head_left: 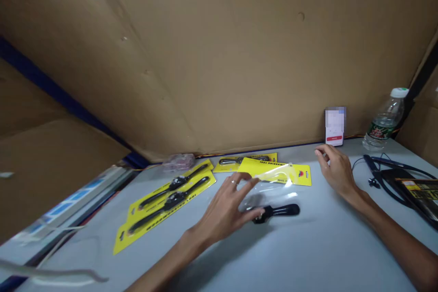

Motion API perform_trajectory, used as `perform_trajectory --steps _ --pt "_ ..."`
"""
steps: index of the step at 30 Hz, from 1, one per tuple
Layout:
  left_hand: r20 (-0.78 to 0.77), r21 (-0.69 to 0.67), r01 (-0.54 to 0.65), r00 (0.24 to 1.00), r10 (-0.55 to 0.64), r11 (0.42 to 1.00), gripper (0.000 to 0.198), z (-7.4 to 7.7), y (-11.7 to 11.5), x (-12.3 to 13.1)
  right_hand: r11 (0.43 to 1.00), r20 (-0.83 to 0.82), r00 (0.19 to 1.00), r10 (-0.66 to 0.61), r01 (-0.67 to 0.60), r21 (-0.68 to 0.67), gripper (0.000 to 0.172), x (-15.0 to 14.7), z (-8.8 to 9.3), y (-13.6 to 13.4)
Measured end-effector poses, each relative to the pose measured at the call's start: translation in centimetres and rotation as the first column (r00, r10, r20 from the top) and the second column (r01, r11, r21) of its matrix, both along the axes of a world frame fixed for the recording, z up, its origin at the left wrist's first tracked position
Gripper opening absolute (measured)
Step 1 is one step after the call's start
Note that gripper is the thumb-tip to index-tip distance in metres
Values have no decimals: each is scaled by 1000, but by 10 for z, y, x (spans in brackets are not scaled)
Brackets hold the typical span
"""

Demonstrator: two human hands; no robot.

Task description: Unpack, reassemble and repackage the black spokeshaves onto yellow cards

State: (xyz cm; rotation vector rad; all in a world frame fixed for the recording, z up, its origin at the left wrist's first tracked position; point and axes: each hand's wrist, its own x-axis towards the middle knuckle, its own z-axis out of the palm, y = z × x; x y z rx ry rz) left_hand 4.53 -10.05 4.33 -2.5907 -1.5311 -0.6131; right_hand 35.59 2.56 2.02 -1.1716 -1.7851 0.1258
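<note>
A black spokeshave lies on the grey table in front of me, its left part hidden by my left hand. The thumb of that hand overlaps the tool's middle, while the other fingers spread apart above it, beside a clear plastic blister. Whether the thumb presses on the tool, I cannot tell. Behind the blister is a yellow backing card with printing. My right hand hovers loosely bent just before a phone, thumb and fingers a little apart, with nothing seen in it.
Packaged spokeshaves on yellow cards lie at left, with another pack at the back. A water bottle, a black strap or cable and a dark pouch are at right. Cardboard walls enclose the table; a power strip runs along the left.
</note>
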Motion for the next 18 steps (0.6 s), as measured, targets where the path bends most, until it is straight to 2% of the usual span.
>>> perform_trajectory --steps 2,5,10,13,18 --pt "-42 12 -9 999 9 1000 56 10 15 2 1000 -11 1000 -17 18 18 21 2 -1 3" --pt "-129 -52 31 991 -37 998 57 18 49 18 998 -32 998 -59 60 36 21 8 -1 7" --pt "-245 -247 168 942 -229 954 63 11 103 44 988 -53 990 -128 132 83 25 20 5 12" --pt "-267 -282 191 926 -268 940 62 5 115 45 985 -56 989 -139 144 95 25 24 8 14" --pt "-277 -294 201 918 -285 934 63 6 114 44 988 -39 990 -133 136 77 24 21 11 11"
